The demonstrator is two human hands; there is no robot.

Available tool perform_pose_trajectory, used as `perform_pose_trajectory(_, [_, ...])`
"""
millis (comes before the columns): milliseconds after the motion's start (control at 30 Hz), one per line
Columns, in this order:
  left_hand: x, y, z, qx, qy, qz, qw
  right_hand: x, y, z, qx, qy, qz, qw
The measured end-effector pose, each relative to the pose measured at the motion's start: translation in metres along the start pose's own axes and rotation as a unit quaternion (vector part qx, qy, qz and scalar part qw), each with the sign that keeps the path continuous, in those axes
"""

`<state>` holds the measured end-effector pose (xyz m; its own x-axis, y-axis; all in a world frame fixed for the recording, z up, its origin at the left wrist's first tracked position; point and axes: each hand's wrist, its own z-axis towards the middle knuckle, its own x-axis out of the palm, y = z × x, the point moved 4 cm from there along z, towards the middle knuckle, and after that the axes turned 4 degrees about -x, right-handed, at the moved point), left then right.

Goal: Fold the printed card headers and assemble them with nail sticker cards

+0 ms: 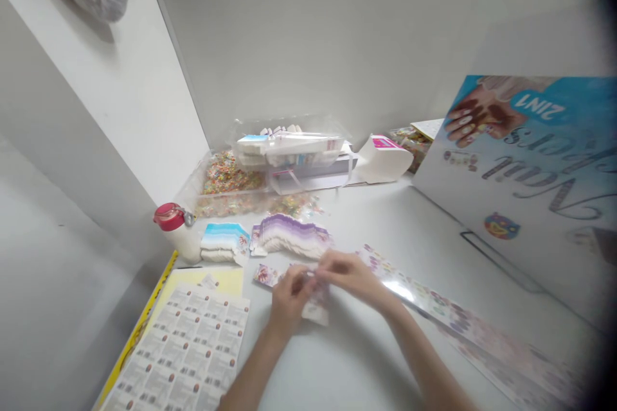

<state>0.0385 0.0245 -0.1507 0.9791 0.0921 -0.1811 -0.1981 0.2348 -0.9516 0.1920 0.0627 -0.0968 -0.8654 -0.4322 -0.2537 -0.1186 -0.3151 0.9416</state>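
Purplish printed card (317, 313) sits over the surface (337, 366), pinched by the left hand (288, 298); the right hand (340, 271) meets it, its grip narrowed, hold too blurred to tell. Light, steady edge pressure should avoid creasing.

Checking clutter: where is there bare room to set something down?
Bare tabletop: between purple card stack and 2IN1 box, behind the strips, and between the forearms. Crowded: left, with red-lidded bottle and label sheet; back, with bins.

Left hand (288, 295) and right hand (343, 273) together at pale card (317, 314), purple stack (292, 236) behind, label sheet (190, 343) at left
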Motion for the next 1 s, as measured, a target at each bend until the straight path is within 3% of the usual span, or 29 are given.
perform_pose_trajectory(133, [-0.002,-0.002,0.002,0.004,-0.009,0.023,1.0,-0.002,0.004,-0.001,-0.002,0.037,-0.034,0.999])
perform_pose_trajectory(300, [-0.003,-0.007,0.005,0.015,0.014,0.078,0.997,-0.01,-0.01,-0.003,0.049,0.005,-0.045,0.998])
perform_pose_trajectory(433, [-0.004,-0.008,0.008,0.036,0.011,0.199,0.979,-0.008,-0.03,-0.003,0.07,-0.001,-0.113,0.991])
perform_pose_trajectory(500, [-0.006,-0.006,0.009,0.04,-0.007,0.238,0.97,-0.005,-0.039,-0.001,0.065,-0.028,-0.133,0.989])
perform_pose_trajectory(667, [-0.01,-0.005,0.01,0.038,-0.033,0.236,0.97,-0.013,-0.06,0.001,0.038,-0.16,-0.221,0.961])
perform_pose_trajectory(800, [-0.009,-0.008,0.009,0.037,-0.037,0.227,0.972,-0.021,-0.073,-0.001,0.014,-0.192,-0.269,0.944])
perform_pose_trajectory(900, [-0.008,-0.008,0.009,0.034,-0.037,0.216,0.975,-0.025,-0.071,-0.002,-0.001,-0.212,-0.281,0.936])
perform_pose_trajectory(1000, [-0.008,-0.008,0.008,0.026,-0.044,0.199,0.979,-0.029,-0.055,-0.004,-0.016,-0.28,-0.28,0.918])
